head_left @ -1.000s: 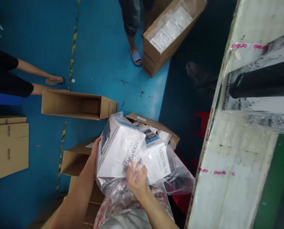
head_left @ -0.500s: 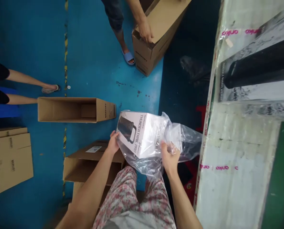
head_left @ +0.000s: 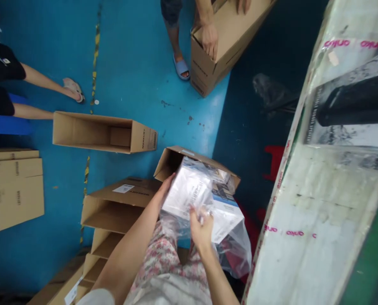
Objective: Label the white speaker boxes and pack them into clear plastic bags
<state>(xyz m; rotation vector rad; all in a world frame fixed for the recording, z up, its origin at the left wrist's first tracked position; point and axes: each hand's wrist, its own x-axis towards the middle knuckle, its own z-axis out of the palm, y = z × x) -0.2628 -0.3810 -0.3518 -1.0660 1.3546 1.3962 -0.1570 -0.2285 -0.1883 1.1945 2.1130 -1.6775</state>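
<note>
Right hand (head_left: pixel 201 228): fingertips together, pinching loose clear plastic film (head_left: pixel 176 223) over the box's near side.

Left hand (head_left: pixel 164 189): laid along the left flank of the same box; its fingers pass partly out of sight, so how firmly they close cannot be told.

White printed cardboard box (head_left: pixel 184 186), film-wrapped: between the two hands, tilted, above and left of the right-hand pinch, overlapping the mouth of the carton beyond.

White box with blue upper panel (head_left: pixel 227 220): just right of the first, film hanging below.

Step in hand, as judged: steadying the wrapped box while gathering its film. Next move, as judged: calls for firm support at the flank, the film being slack.

Brown open cardboard carton (head_left: pixel 169 162): just beyond, further printed boxes inside.

Brown upright cardboard carton, open-topped (head_left: pixel 93 131): farther left, on blue floor.

Brown closed-flap cardboard carton (head_left: pixel 236 46): farthest, a co-worker's hand (head_left: pixel 209 40) upon it.
</note>
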